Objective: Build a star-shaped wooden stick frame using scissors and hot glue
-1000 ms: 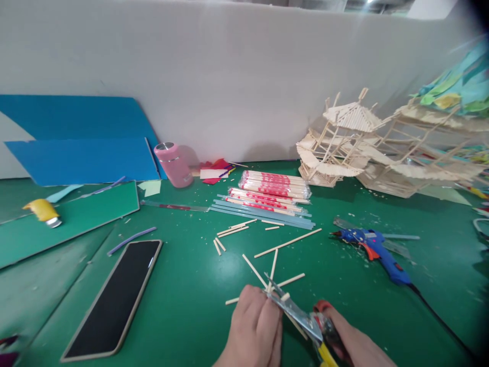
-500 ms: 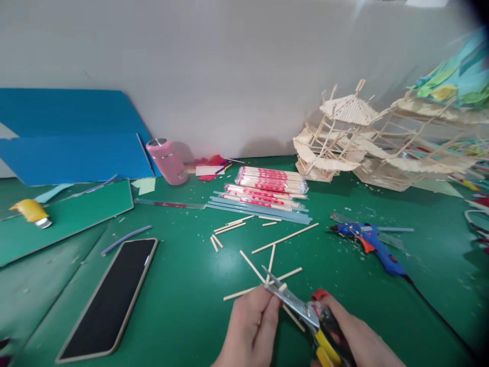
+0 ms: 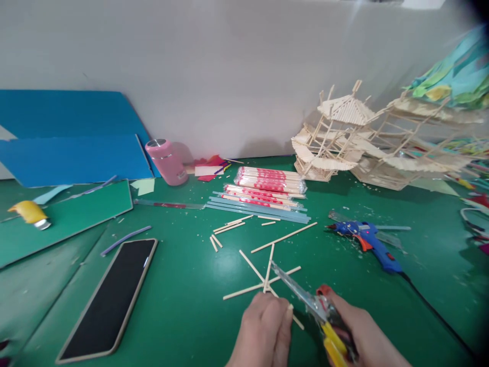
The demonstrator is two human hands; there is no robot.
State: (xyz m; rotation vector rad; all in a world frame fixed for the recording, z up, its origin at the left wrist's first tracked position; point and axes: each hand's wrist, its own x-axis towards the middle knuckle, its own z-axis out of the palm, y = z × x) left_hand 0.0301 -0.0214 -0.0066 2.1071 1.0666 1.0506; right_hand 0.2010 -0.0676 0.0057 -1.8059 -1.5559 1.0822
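Note:
My left hand (image 3: 263, 329) is closed in a pinch low on the green table. A thin wooden stick (image 3: 291, 308) pokes out between its thumb and fingers; the rest of that stick is hidden. My right hand (image 3: 361, 326) is wrapped round scissors (image 3: 305, 298) with red, black and yellow handles, and their blades look closed, pointing up and left. Just beyond my left hand, several thin sticks (image 3: 244, 291) lie crossed in a star shape. Part of this star passes behind my fingers. The scissor tips hover beside it, touching nothing that I can make out.
Cut sticks (image 3: 229, 228) and one longer stick (image 3: 284, 237) lie farther back, before glue sticks (image 3: 260, 209) and wrapped stick bundles (image 3: 271, 178). A blue glue gun (image 3: 367, 237) lies right, its cord trailing. Left are a phone (image 3: 110, 295) and pink flask (image 3: 168, 162). Stick-built models (image 3: 344, 137) stand behind.
The scissor blades have gone from parted at the stick by my left fingertips to closed and drawn off to the right. My left hand has shifted slightly right and down, still pinching.

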